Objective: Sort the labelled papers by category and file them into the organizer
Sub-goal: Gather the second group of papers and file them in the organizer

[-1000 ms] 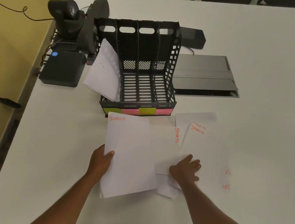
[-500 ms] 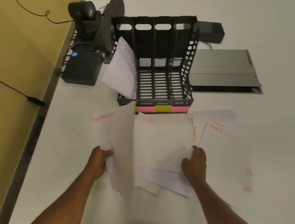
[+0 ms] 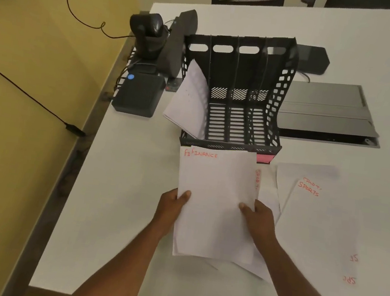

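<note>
Both hands, left hand (image 3: 171, 205) and right hand (image 3: 258, 216), pinch the white FINANCE-labelled paper stack (image 3: 216, 199) just before the black slotted plastic organizer (image 3: 234, 96). Square its edges, then feed it upright into one slot.

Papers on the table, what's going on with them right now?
A person is sorting labelled papers. Both hands, left hand and right hand, hold a small stack headed FINANCE by its side edges, just in front of the black organizer. The organizer's leftmost slot already holds some sheets; its other three slots look empty. Papers marked SPORTS lie loose on the table to the right, not yet filed.
</note>
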The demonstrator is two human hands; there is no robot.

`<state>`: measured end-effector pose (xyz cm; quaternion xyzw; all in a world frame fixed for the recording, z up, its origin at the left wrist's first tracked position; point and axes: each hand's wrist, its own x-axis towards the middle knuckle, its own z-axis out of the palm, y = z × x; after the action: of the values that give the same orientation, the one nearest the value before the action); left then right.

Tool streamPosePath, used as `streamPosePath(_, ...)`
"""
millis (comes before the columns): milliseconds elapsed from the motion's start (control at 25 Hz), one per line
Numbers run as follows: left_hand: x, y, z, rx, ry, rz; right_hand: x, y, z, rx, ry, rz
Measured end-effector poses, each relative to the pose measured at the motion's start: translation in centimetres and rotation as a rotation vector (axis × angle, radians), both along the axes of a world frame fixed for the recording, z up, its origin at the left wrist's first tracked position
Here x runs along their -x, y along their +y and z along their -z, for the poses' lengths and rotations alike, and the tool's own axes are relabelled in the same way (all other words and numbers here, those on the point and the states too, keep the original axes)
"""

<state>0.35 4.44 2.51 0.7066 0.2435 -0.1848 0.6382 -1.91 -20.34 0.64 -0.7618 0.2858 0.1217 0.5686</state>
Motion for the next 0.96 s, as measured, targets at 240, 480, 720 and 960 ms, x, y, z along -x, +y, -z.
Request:
streamPosePath(240,-0.6,0.3,-0.5,0.069,-0.008,-0.093,0.5,-2.5,1.3,-0.316,0.065,0.232)
streamPosePath(480,-0.9,-0.3,-0.8,0.121,0.004,-0.098,0.6,-2.4,0.6,-0.208,0.020,0.132)
streamPosePath(720,-0.5,-0.6,-0.1,0.116,0.038,0.018,0.0,-0.8,-1.5,-0.078,-0.097,-0.056)
streamPosePath(960,0.3,7.7,1.2,0.363,0.156,-0.367,1.6,-3.8,1.1,0.352,0.068,0.178)
